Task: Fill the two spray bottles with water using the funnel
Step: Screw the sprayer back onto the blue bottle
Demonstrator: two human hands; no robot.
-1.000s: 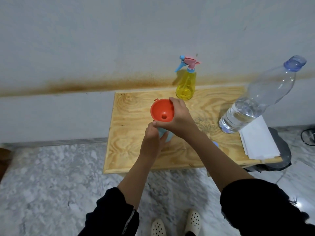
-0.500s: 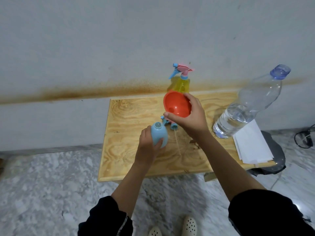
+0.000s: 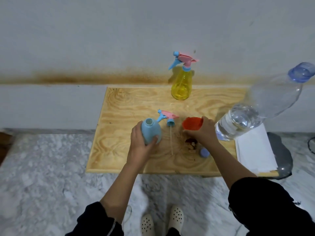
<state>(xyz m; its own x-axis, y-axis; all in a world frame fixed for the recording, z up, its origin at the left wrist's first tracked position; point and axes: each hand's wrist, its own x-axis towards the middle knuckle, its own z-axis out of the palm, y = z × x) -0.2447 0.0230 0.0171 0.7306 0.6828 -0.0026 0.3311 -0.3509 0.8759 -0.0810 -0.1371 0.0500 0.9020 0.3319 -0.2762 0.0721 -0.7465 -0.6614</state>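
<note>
My left hand point(image 3: 140, 143) grips the light blue spray bottle point(image 3: 150, 131), which stands on the wooden table point(image 3: 122, 116) with its neck uncovered. Its pink and blue spray head point(image 3: 167, 117) lies on the table just right of it, tube trailing toward me. My right hand point(image 3: 203, 132) holds the orange funnel point(image 3: 191, 125) low over the table, right of the spray head. The yellow spray bottle point(image 3: 181, 86), with its spray head on, stands at the table's back edge. A large clear water bottle point(image 3: 252, 114), partly full, stands at the right.
A small blue cap point(image 3: 204, 152) lies on the table near my right wrist, beside a dark stain point(image 3: 191, 143). White paper sheets point(image 3: 254, 150) lie on the table's right end. A grey wall stands behind the table; marble floor and my shoes are below.
The funnel has come off the blue bottle's neck, moved right and come down near the table. The left hand keeps its grip on the blue bottle.
</note>
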